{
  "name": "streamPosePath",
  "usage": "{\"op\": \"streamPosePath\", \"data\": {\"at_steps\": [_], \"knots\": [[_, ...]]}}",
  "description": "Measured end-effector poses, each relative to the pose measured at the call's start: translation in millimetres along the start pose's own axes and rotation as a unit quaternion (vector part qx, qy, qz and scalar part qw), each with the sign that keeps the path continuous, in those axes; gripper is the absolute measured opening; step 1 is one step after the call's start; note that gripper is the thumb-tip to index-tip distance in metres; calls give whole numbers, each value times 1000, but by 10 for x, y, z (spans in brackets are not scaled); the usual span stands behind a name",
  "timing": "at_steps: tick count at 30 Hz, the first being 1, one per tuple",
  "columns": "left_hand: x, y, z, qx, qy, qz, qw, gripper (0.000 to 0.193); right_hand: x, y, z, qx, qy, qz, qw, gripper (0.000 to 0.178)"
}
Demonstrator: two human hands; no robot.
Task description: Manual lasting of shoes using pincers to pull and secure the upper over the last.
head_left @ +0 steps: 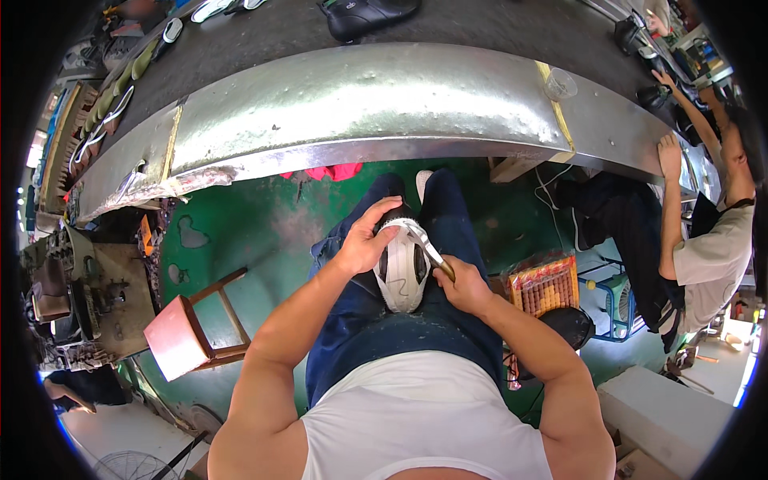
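Note:
A white shoe (398, 282) with dark parts rests in my lap, its rounded end toward me. My left hand (370, 238) grips its far end, fingers over the dark part and thumb lying on the white edge. My right hand (464, 283) is closed round the brownish handle of a slim tool (440, 262). The tool's pale, curved front end lies across the shoe's far right side, close to my left thumb. What kind of tool it is, I cannot make out.
Ahead runs a metal-edged workbench (360, 104) with a black shoe (364, 18) on it. A stool (180, 336) stands on the left, a beaded seat mat (544, 290) on the right. At the far right, another person (716, 248) works at the bench.

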State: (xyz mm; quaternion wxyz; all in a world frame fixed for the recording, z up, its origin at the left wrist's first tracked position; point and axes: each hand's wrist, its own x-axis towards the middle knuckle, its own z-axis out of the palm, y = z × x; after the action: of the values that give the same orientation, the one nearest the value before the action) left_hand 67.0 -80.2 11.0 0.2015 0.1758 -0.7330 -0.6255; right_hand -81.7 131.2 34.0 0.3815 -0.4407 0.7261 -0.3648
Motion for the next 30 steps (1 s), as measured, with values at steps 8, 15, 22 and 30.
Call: {"op": "streamPosePath", "data": {"at_steps": [8,15,22,30], "knots": [[257,30,228,-66,-19,-151,986,43,-218,-210,-229,-135,-6,17,991,30],[427,29,255,-107,-37,-231,966,41,-180,-435,-550,163,-88,237,954,24],[370,-55,211,-122,-71,-229,963,62,138,-135,-246,-13,-54,125,991,27],[-311,138,335,-63,24,-313,947,43,-197,-213,-623,-5,-103,172,980,30]]}}
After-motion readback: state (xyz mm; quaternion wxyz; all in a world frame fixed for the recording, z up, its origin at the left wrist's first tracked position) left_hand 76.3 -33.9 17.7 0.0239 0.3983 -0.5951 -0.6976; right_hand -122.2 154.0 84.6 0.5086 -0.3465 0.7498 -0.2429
